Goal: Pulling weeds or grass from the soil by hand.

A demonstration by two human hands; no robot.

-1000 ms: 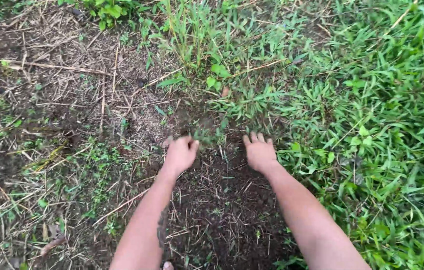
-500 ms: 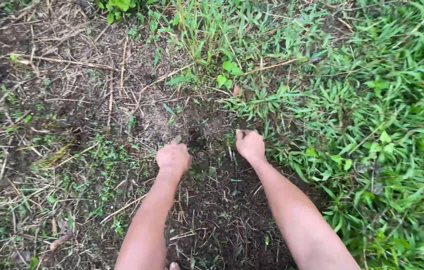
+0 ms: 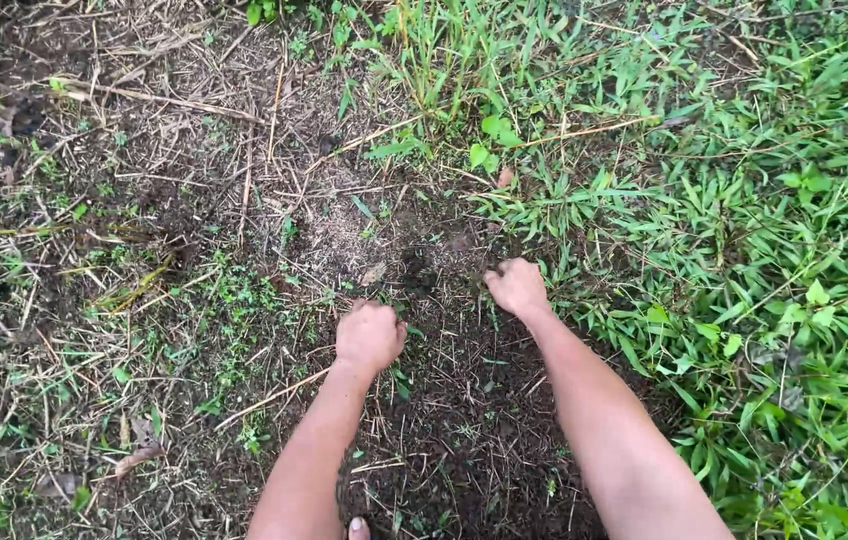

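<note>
Both of my bare hands reach down to a patch of dark bare soil (image 3: 464, 430) strewn with dry stalks. My left hand (image 3: 369, 336) is curled into a fist, knuckles up, pressed on the soil among small green weeds. My right hand (image 3: 517, 287) is also curled, its fingers dug down at the edge of the soil where the grass begins. Whether either fist holds weeds or soil is hidden under the fingers.
Thick green grass (image 3: 744, 250) covers the right side. Dry straw and twigs (image 3: 194, 150) lie over the ground at the left and top. A tuft of taller grass (image 3: 434, 70) stands ahead. A toe (image 3: 356, 526) shows at the bottom edge.
Both hands went from flat with fingers spread to curled fists, and drew back slightly toward me across the soil.
</note>
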